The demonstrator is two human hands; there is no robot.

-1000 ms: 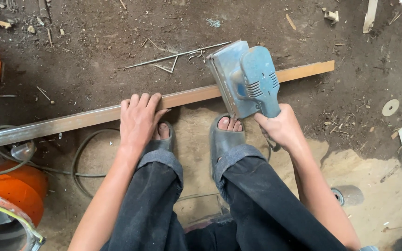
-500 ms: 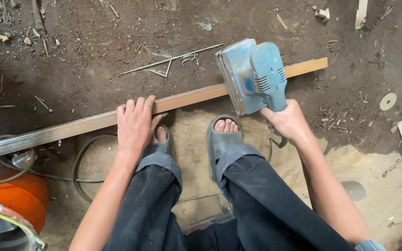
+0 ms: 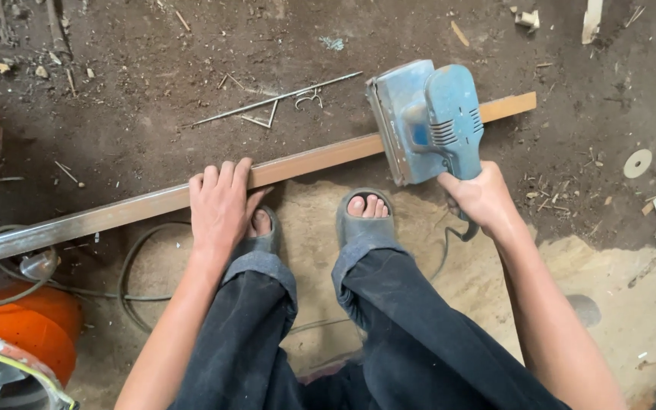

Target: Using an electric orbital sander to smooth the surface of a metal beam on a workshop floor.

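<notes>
left hand lies flat, fingers spread, pressing the long wooden strip to the dirt floor. right hand is closed round the blue sander's rear grip, sander resting on strip. strip's long axis runs lower-left to upper-right; right hand nearer the far end.

Both arms are bare from the wrist up as far as the view reaches, with no sleeve, watch or glove showing. The left hand and right hand wear no rings that can be made out. The legs are in dark, near-black jeans, loose-cut, with the hems rolled into thick cuffs showing a paler blue-grey inside. On the feet are grey open-toed slide sandals, probably rubber, dusty, with bare toes poking out.
</notes>
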